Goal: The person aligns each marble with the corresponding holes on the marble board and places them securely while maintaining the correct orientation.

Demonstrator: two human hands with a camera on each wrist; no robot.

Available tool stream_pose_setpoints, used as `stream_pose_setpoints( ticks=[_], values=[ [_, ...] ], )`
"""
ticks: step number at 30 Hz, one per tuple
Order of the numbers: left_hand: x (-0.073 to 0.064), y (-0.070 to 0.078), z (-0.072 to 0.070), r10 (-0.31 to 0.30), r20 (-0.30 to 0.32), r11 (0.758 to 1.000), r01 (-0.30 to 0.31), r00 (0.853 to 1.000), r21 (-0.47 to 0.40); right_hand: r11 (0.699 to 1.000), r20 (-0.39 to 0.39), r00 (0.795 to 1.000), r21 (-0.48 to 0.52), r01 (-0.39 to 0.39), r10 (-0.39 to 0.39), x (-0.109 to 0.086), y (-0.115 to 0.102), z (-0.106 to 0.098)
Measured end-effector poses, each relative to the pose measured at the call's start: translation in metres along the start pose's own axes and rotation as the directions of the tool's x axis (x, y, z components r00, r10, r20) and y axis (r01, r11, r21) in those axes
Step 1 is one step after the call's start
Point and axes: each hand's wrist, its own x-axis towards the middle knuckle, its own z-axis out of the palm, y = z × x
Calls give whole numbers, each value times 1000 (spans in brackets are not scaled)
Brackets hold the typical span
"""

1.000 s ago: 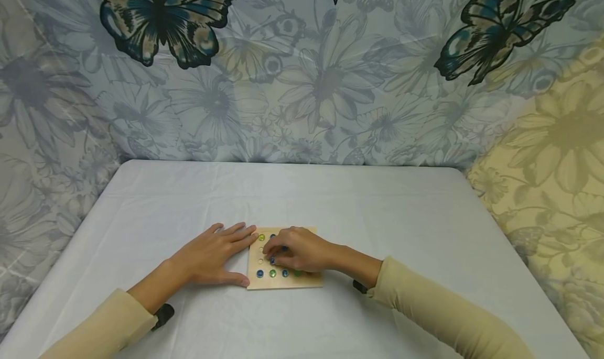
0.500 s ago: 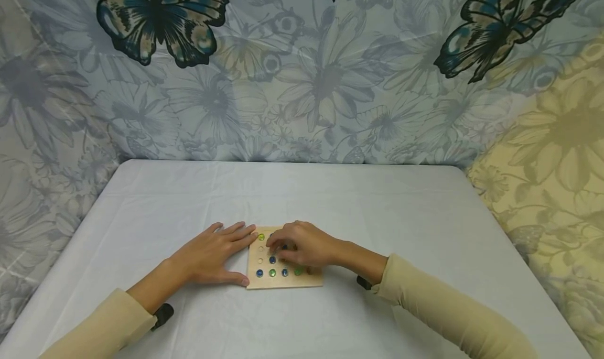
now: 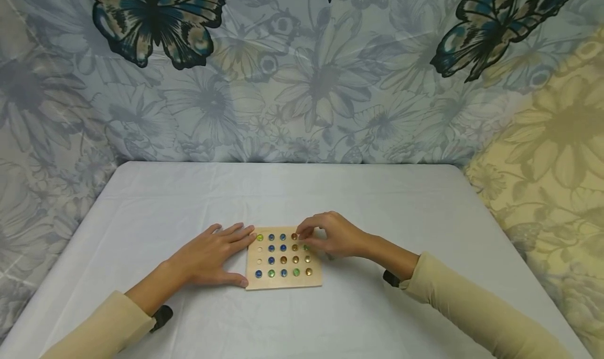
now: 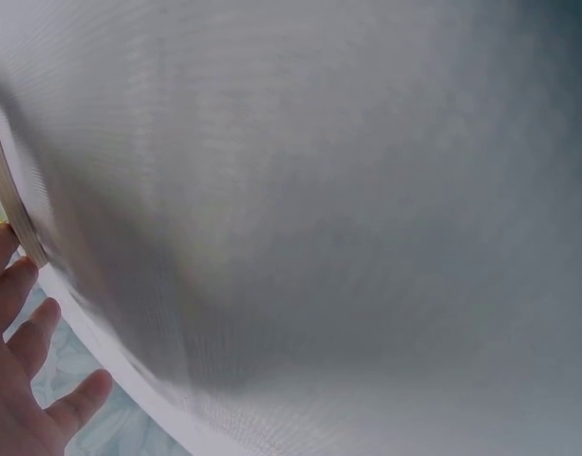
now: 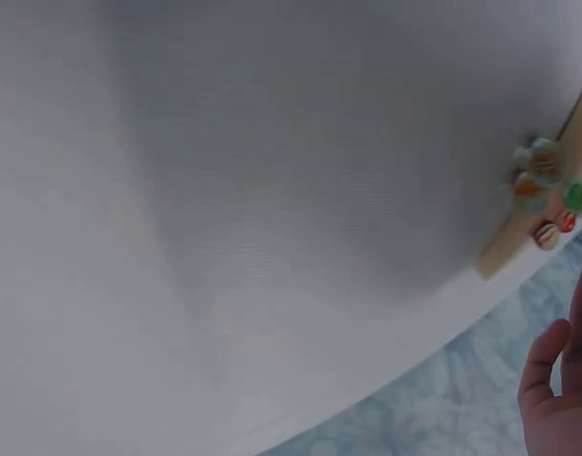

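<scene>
A wooden board [image 3: 278, 281] holds rows of coloured glass marbles; several blue marbles [image 3: 271, 260], amber marbles [image 3: 309, 271] and green marbles [image 3: 295, 272] show. Two round hollows at its left side hold no marble. My left hand [image 3: 209, 257] lies with fingers spread along the board's left edge, fingertips at the upper corner and thumb at the lower one. Over the upper right corner is my right hand [image 3: 332, 236], fingers loosely bent, tips close to an amber-brown marble. It hides part of the right column. No marble shows between its fingers in the right wrist view.
The board lies on a table with a white cloth [image 3: 377, 207]. Several clear marbles [image 5: 533, 176] cluster at the board's edge in the right wrist view. Behind the table hangs floral fabric [image 3: 325, 86] with butterflies.
My right hand has moved from the board's left-middle part to the right and slightly up, uncovering the middle columns of marbles. My left hand stays at the left edge.
</scene>
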Motion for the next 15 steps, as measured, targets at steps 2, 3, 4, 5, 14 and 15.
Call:
stream_pose_setpoints(
  ticks=[2,3,4,5,14,15],
  values=[
    [0,0,0,3,-5,1000,-3,1000,0,1000,-16,1000,8,-2,2,-6,6,-2],
    [0,0,0,4,-7,1000,-4,1000,1,1000,-22,1000,10,-5,5,-9,9,-3],
    [0,0,0,5,-8,1000,-5,1000,3,1000,-27,1000,9,-9,9,-13,12,-4],
    [0,0,1,6,-9,1000,-6,1000,4,1000,-32,999,10,-9,10,-15,14,-4],
    [0,0,1,-1,8,1000,1,1000,1,999,-15,999,21,-50,50,-35,27,-3],
    [0,0,1,0,6,1000,0,1000,3,998,-15,998,22,-54,54,-36,27,-2]
  ],
)
